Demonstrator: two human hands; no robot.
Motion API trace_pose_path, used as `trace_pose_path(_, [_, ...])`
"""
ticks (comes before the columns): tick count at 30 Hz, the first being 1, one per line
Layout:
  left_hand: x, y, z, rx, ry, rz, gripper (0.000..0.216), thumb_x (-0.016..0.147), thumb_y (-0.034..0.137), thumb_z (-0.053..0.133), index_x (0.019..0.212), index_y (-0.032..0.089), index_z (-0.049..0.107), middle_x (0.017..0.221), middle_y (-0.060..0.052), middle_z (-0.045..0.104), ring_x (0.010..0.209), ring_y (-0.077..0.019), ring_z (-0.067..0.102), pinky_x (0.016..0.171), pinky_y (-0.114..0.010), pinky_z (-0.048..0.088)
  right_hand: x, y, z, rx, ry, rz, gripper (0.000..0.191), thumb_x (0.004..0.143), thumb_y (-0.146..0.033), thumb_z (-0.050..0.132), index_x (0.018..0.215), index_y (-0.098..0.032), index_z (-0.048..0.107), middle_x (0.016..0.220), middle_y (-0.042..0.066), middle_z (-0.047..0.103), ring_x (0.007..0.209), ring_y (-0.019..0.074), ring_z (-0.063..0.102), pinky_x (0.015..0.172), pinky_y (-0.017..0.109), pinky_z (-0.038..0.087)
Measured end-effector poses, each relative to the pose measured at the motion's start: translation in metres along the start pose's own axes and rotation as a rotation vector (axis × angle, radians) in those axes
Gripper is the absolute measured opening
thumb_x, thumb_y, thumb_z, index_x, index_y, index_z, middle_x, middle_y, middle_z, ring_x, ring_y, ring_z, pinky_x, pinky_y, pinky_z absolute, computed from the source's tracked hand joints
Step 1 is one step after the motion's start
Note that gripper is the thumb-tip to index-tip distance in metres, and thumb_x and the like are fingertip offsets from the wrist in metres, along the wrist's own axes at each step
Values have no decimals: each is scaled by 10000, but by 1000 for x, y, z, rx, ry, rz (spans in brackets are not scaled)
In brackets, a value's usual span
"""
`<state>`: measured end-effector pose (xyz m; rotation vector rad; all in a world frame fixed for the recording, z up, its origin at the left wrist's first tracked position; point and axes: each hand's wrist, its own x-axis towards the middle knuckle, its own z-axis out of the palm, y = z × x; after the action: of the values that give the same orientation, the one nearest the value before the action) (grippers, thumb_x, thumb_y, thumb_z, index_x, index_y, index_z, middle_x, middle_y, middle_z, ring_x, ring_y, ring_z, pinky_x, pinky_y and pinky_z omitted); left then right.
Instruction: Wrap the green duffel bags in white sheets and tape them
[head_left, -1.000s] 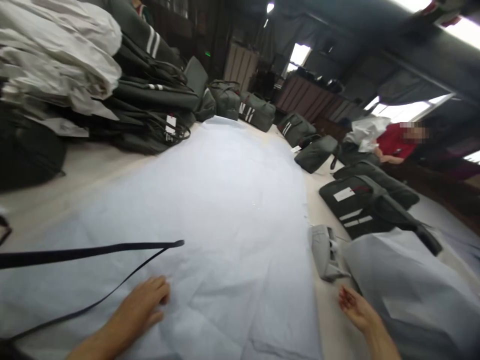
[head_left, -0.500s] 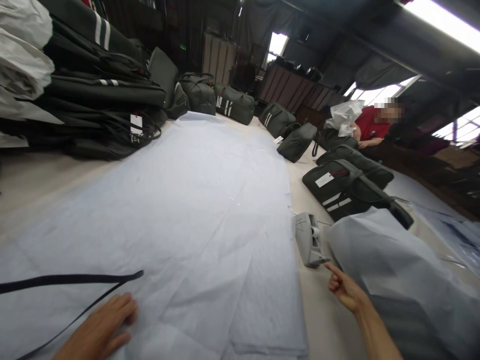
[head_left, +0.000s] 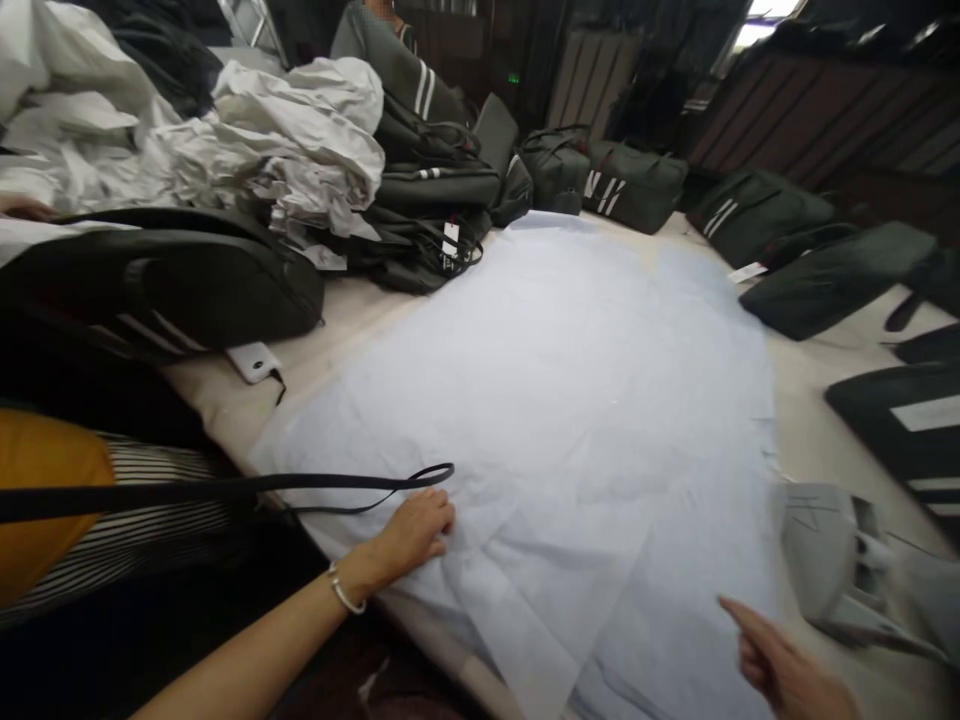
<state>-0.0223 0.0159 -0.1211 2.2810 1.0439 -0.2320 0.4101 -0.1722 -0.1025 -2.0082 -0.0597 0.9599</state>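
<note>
Left hand (head_left: 415, 532) lies palm down on the near edge of the big white paper sheet (head_left: 585, 400). Its fingers (head_left: 441, 520) are loosely bent and close together, tips pressing the paper, and nothing is clenched. A thin bracelet (head_left: 345, 592) sits on that wrist. The black strap (head_left: 300, 487) runs in from the left, and its looped end lies on the sheet just beyond the left knuckles. It is very near, but I cannot tell whether it touches the hand. Right hand (head_left: 784, 670) is at the bottom right over the same sheet, with 1 index finger (head_left: 739, 612) stretched out straight and pointing along the paper. The other fingers are tucked toward the palm and partly cut off by the frame edge, so I cannot tell whether the palm holds anything or whether the fingertip touches the paper. The sheet is spread flat and creased over the middle of the beige table (head_left: 795, 400), overlapping more white sheets at the near edge. A gray plastic device (head_left: 821, 545) lies on the table just right of the sheet, near the right hand and apart from it. A black bag (head_left: 187, 290) sits at the left with a small white flat object (head_left: 253, 360) beside it. A crumpled white pile (head_left: 300, 130) is behind that. Dark green bags (head_left: 634, 190) with white stripes line the far edge and right side.
</note>
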Motion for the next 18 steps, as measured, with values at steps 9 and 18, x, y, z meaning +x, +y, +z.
trace_pose_path(9, [-10,-5,5,-63,87,67,212,763,143,710,883,204,547,989,-39,580,932,-216,534,851,-328,411,-139,43,262,-475,-601,-310,423,692,-528,607,885,-177,744,493,-26,576,450,133,474,446,247,381])
trace_pose_path(18, [-18,-10,3,-112,163,130,185,785,150,688,879,206,539,1001,-39,560,984,-223,508,937,-363,390,-125,53,270,-691,-583,-377,335,700,-335,566,1017,-235,524,467,-92,553,408,149,487,418,238,369])
